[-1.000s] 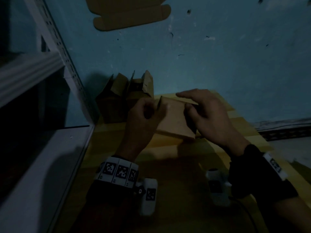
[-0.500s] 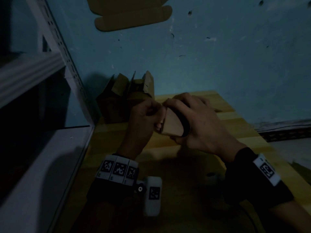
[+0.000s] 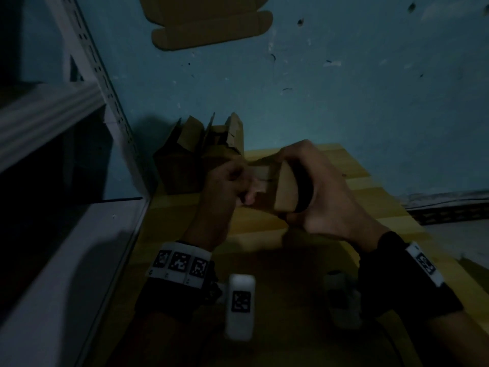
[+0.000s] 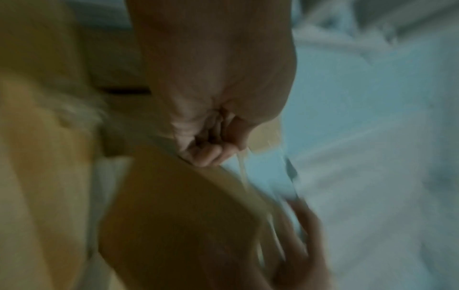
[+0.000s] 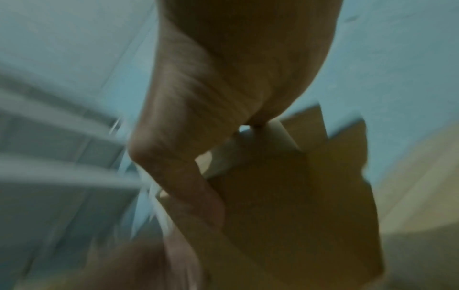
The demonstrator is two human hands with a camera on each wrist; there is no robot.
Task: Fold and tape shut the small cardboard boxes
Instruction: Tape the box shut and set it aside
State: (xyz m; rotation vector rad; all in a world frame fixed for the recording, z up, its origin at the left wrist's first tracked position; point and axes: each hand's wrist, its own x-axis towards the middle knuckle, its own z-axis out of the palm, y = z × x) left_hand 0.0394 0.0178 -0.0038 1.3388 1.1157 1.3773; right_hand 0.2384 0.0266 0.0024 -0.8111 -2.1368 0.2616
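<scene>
Box: the small cardboard box (image 3: 284, 189) is being held above the yellow table (image 3: 375, 207), between both hands.
Right hand (image 3: 325, 197): fingers are curling round the box.
Left hand (image 3: 225, 181): curled fingers are pinching its flap (image 3: 260, 172).
Other boxes (image 3: 201, 152): standing open behind the box, by the blue wall (image 3: 344, 88).

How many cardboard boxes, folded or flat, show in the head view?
3, perhaps more hidden. One box is held between the left hand and right hand; an open-flapped box stands behind by the wall; a flat blank lies at the top edge.
</scene>
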